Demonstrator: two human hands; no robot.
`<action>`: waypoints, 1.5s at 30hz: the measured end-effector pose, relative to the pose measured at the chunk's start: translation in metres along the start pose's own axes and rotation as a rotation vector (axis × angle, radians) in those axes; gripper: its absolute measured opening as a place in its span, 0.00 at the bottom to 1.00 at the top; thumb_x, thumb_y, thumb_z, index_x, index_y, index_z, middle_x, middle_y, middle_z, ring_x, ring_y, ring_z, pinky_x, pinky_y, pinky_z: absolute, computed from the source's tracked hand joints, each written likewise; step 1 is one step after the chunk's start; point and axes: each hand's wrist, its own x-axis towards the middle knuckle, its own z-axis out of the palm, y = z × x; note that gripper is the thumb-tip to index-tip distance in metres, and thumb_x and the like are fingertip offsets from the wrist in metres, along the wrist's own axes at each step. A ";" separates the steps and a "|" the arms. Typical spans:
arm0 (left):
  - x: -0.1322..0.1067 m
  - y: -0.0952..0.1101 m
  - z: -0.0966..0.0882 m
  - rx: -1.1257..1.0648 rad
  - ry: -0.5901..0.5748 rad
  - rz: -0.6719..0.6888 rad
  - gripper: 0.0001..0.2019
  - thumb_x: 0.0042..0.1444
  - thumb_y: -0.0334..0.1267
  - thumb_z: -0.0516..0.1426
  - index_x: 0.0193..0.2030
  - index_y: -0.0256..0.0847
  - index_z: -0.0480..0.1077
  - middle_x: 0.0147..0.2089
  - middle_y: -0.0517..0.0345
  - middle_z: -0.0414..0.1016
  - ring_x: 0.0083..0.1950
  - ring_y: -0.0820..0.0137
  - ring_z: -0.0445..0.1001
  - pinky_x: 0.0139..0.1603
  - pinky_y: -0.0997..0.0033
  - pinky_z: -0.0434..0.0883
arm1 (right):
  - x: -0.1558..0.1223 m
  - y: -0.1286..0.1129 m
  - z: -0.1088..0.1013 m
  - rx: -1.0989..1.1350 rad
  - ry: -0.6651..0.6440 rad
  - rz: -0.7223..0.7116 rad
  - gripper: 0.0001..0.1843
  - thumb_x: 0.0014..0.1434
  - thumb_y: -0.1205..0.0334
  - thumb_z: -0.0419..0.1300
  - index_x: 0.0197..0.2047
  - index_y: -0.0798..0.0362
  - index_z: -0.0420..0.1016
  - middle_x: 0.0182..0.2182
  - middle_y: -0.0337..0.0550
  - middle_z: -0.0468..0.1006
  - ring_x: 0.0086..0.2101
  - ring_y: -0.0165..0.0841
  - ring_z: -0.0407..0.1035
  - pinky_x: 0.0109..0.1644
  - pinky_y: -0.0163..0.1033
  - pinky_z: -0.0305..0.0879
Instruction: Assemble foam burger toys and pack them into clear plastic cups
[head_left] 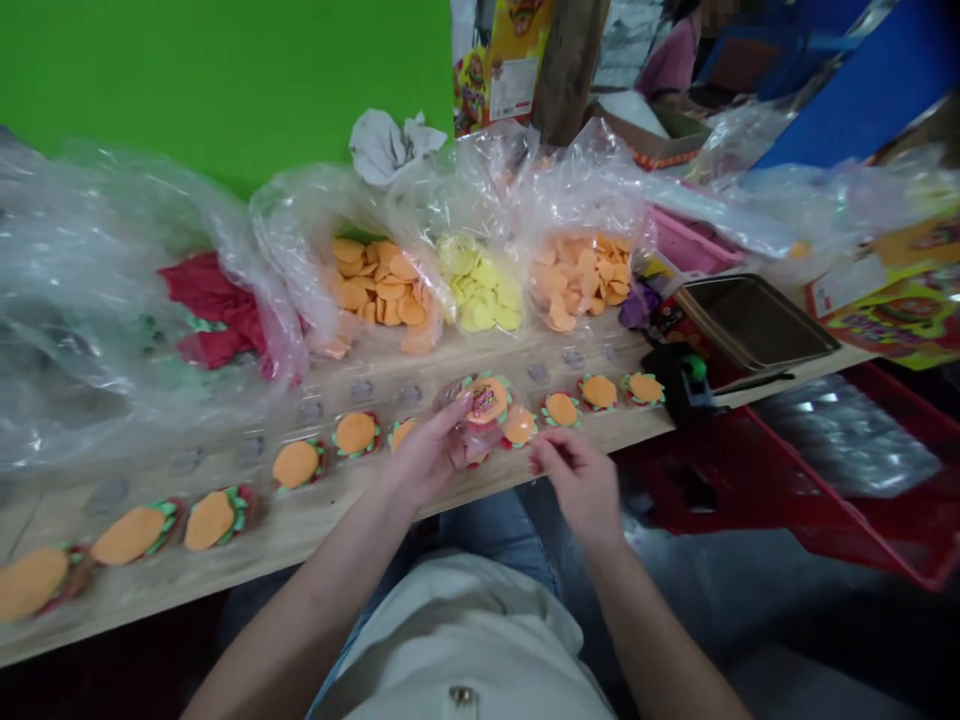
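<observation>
In the head view, my left hand (427, 455) grips a clear plastic pack with a toy burger (489, 398) inside, raised above the table's front edge. A small printed label shows on its orange bun. Just to the right, my right hand (583, 485) is closed, thumb and forefinger pinched together; something clear may be between them, but I cannot make it out. Along the wooden table (300, 540) runs a row of toy burgers, among them one with an orange top (560, 408) beside my hands. Small clear pieces (361, 390) lie behind the row.
Behind the row stand open plastic bags of orange pieces (386, 285), yellow pieces (480, 285) and red pieces (225, 310). At right are a black tape dispenser (679, 385), a brown tray (757, 320) and a red crate (862, 530). A person in pink (667, 65) is farther back.
</observation>
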 end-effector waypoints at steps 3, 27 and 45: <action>-0.008 0.005 -0.007 0.006 0.037 0.081 0.17 0.53 0.35 0.57 0.51 0.41 0.65 0.48 0.53 0.72 0.45 0.68 0.73 0.46 0.66 0.72 | -0.002 -0.020 0.039 0.024 -0.159 -0.009 0.10 0.53 0.53 0.57 0.29 0.51 0.71 0.22 0.36 0.71 0.24 0.29 0.66 0.30 0.35 0.64; -0.056 0.043 -0.060 0.001 0.160 0.332 0.18 0.50 0.37 0.59 0.50 0.44 0.65 0.46 0.56 0.72 0.42 0.68 0.73 0.42 0.66 0.72 | -0.008 -0.023 0.122 0.142 -0.316 0.133 0.10 0.52 0.52 0.58 0.31 0.49 0.76 0.25 0.37 0.76 0.27 0.33 0.69 0.33 0.40 0.68; -0.046 0.044 -0.086 -0.032 0.223 0.291 0.13 0.52 0.36 0.57 0.46 0.46 0.69 0.45 0.61 0.74 0.41 0.71 0.74 0.39 0.70 0.74 | 0.028 0.059 -0.124 -0.716 0.483 0.088 0.21 0.48 0.44 0.56 0.32 0.54 0.73 0.25 0.44 0.74 0.26 0.36 0.68 0.33 0.42 0.65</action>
